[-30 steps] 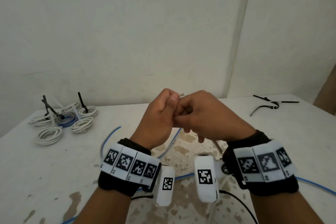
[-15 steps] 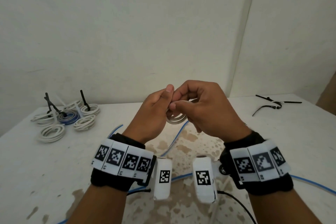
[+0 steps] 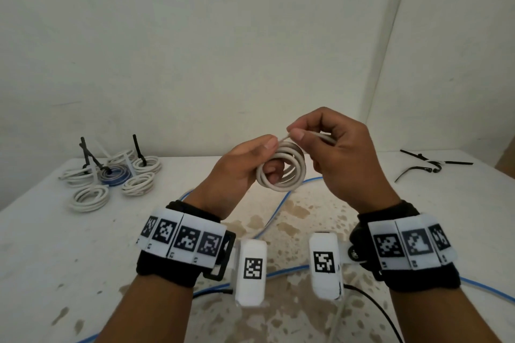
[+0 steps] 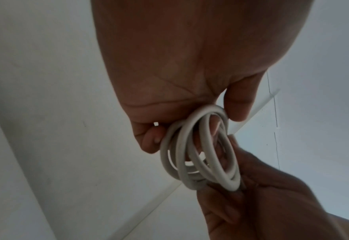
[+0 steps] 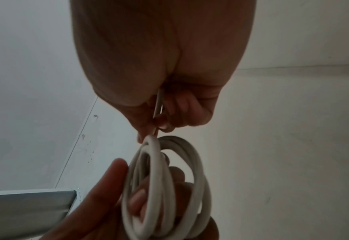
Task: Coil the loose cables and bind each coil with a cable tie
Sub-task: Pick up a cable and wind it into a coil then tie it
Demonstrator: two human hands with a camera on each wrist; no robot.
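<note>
A white cable coil (image 3: 281, 172) of several loops is held up above the table between both hands. My left hand (image 3: 250, 167) grips it, thumb on the top of the loops and a finger through the middle, as the left wrist view shows on the coil (image 4: 198, 154). My right hand (image 3: 328, 147) pinches a thin pale cable tie (image 3: 312, 135) between thumb and forefinger, right at the top of the coil. In the right wrist view the tie (image 5: 159, 104) runs down from the pinch to the coil (image 5: 165, 186).
Several bound coils (image 3: 111, 178), white and one blue, lie at the table's back left with black tie tails sticking up. Loose black cable ties (image 3: 429, 163) lie at the back right. A blue cable (image 3: 278, 203) crosses the stained table (image 3: 55, 259); a black cable (image 3: 376, 309) runs near the front.
Both hands were clasped together a second ago. They have risen and spread a little, the coil now shows between them, and my right hand pinches the tie above it.
</note>
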